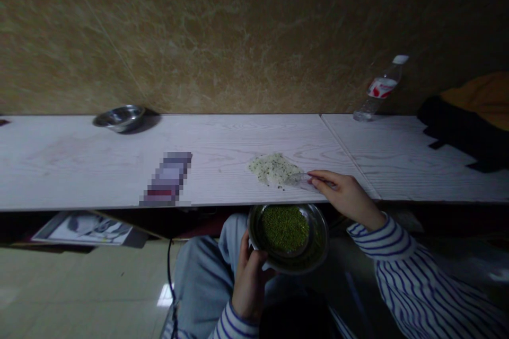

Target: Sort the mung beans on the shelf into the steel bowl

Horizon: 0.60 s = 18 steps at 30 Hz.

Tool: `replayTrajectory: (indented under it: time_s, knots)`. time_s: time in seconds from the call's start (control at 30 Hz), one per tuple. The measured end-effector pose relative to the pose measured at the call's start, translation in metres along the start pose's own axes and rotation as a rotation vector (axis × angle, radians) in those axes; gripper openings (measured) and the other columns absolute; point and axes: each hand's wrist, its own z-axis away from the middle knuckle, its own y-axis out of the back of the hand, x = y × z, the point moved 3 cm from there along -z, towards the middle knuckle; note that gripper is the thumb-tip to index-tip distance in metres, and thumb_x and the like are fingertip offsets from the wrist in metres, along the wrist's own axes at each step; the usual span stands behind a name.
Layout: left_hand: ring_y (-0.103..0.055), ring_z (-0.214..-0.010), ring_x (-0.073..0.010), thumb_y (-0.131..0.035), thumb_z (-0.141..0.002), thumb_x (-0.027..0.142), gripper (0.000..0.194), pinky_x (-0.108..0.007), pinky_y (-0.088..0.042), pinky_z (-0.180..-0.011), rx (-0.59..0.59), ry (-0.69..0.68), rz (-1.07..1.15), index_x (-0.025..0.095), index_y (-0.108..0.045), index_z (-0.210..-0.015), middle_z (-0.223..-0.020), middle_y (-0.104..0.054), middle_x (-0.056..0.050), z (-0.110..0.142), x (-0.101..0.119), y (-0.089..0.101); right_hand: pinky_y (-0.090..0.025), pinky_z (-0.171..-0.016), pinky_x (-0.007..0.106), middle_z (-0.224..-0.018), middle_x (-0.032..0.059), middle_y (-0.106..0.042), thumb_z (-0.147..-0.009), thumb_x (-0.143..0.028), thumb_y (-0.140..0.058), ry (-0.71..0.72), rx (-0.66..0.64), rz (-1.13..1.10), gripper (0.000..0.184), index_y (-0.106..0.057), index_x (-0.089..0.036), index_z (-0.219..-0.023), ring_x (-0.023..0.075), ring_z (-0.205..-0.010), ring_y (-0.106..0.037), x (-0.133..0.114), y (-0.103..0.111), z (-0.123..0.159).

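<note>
A metal bowl of green beans (287, 237) sits just below the near edge of the worktop (222, 143), over the person's lap. The left hand (249, 275) holds it from the left side, fingers closed around the rim and underside.

On the worktop just beyond the bowl lies a pale grain pile (274, 168), speckled with dark bits. The right hand (345, 194) rests at the near right of that pile, its fingers curled and pinched on a small clear piece (303, 180) whose far end touches the pile; what the piece is cannot be told. The sleeve on that arm is white with blue stripes.

Further left on the worktop lies a blurred rectangular item (169, 179). At the far left, against the brown wall, stands an empty steel bowl (120, 117). At the far right a plastic water bottle (380, 89) leans by the wall, and dark and orange cloth (473, 116) is heaped at the right edge.
</note>
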Motion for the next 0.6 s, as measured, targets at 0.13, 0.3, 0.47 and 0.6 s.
replayTrajectory:
  time_s: [0.13,0.3,0.47,0.6]
  knots:
    - [-0.053,-0.096,-0.0226,-0.053,-0.074,0.022,0.062,-0.034,-0.052,-0.067,-0.022,-0.019,-0.004,0.031,-0.038,-0.133,-0.122,-0.052,-0.006,-0.002,-0.002,0.002,-0.052,-0.088,0.034,-0.105,0.0034,-0.071,-0.086,-0.030,-0.052,-0.002,-0.029,-0.006,0.026,-0.069,-0.021,-0.105,0.0203,-0.097,-0.066,-0.003,-0.001,0.006]
    - [-0.053,-0.093,-0.0219,-0.052,-0.075,0.021,0.061,-0.034,-0.051,-0.065,-0.015,-0.012,-0.025,0.030,-0.037,-0.133,-0.119,-0.052,-0.007,-0.002,-0.003,0.003,-0.053,-0.086,0.033,-0.104,0.0029,-0.072,-0.086,-0.030,-0.052,0.013,-0.039,-0.015,0.026,-0.069,-0.022,-0.105,0.0201,-0.096,-0.066,-0.008,-0.004,0.008]
    - [-0.052,-0.093,-0.0215,-0.051,-0.076,0.021,0.058,-0.034,-0.051,-0.065,-0.012,-0.018,-0.017,0.031,-0.037,-0.131,-0.120,-0.051,-0.007,-0.003,-0.001,0.003,-0.054,-0.084,0.033,-0.103,0.0029,-0.072,-0.086,-0.030,-0.051,0.015,-0.030,0.011,0.027,-0.069,-0.022,-0.105,0.0202,-0.092,-0.068,-0.011,-0.008,0.005]
    - [-0.052,-0.094,-0.0220,-0.052,-0.076,0.022,0.057,-0.035,-0.051,-0.067,-0.007,-0.011,-0.010,0.031,-0.039,-0.130,-0.121,-0.051,-0.007,-0.003,0.000,0.003,-0.055,-0.079,0.032,-0.101,0.0039,-0.072,-0.085,-0.030,-0.052,-0.005,-0.015,0.028,0.028,-0.069,-0.022,-0.106,0.0209,-0.089,-0.068,-0.005,-0.005,0.005]
